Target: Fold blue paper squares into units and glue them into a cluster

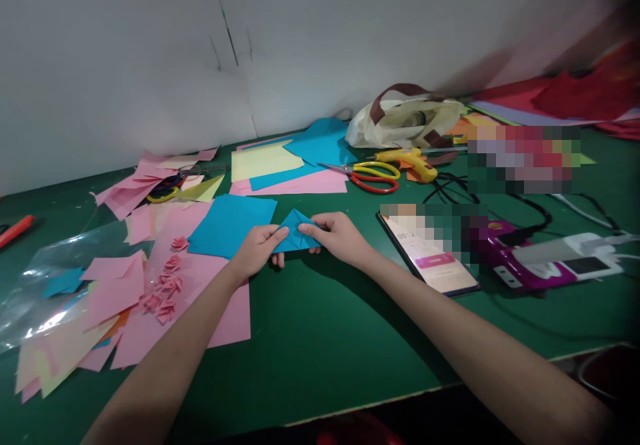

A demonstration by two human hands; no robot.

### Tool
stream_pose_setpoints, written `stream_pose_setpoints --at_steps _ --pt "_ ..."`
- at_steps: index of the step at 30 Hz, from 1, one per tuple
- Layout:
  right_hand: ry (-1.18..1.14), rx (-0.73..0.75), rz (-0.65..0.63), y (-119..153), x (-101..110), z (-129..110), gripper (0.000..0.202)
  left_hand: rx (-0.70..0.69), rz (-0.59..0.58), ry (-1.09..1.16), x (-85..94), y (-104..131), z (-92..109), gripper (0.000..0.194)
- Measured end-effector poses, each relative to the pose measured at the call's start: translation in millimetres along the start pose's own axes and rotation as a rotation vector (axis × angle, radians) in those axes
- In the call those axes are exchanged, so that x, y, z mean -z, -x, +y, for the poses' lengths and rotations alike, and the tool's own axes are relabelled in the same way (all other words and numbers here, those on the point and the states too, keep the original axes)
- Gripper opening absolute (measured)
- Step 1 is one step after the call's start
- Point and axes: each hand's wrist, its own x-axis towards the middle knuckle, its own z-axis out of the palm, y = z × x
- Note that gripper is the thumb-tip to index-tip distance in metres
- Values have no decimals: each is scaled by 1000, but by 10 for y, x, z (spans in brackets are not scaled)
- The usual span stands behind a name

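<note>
Between my two hands is a folded piece of blue paper (295, 222), held above the green table with its pointed corner facing away from me. My left hand (259, 248) pinches its left side, thumb on top and fingers beneath. On the right side, my right hand (343, 235) grips it the same way, its thumb lying over the folds. A larger blue sheet (225, 225) lies just left of the held piece, partly over a pink sheet (233, 315). Several small pink paper roses (170, 285) sit in a row on the pink paper, left of my left forearm.
Red-and-yellow scissors (375, 175) and a yellow glue gun (423, 165) lie behind my hands. A phone (435, 265), a purple power strip (525, 265) and black cables are at right. A cloth bag (400, 122) stands near the wall. Paper scraps and clear plastic (35, 285) cover the left.
</note>
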Motion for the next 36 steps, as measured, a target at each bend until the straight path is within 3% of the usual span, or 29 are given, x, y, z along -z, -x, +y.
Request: stream_pose_setpoints --at_steps 13,16,22,28,31,33,36 --pt "38 -50 -46 19 5 -30 33 0 16 -120 -16 22 16 33" --pt "141 -37 -11 28 7 -44 34 17 31 -120 -29 30 24 32" --pt "498 169 90 26 -3 -45 47 19 65 -106 -48 29 15 33" --pt "580 139 189 100 -9 -191 45 -8 49 -47 -8 41 -1 33" --pt "654 5 307 34 268 -348 32 -28 39 -9 12 31 1 32" --pt "867 -174 389 -89 605 -434 30 -47 50 11 23 22 3 33" --pt "985 -336 525 -341 1210 -476 37 -74 84 55 34 14 7 35"
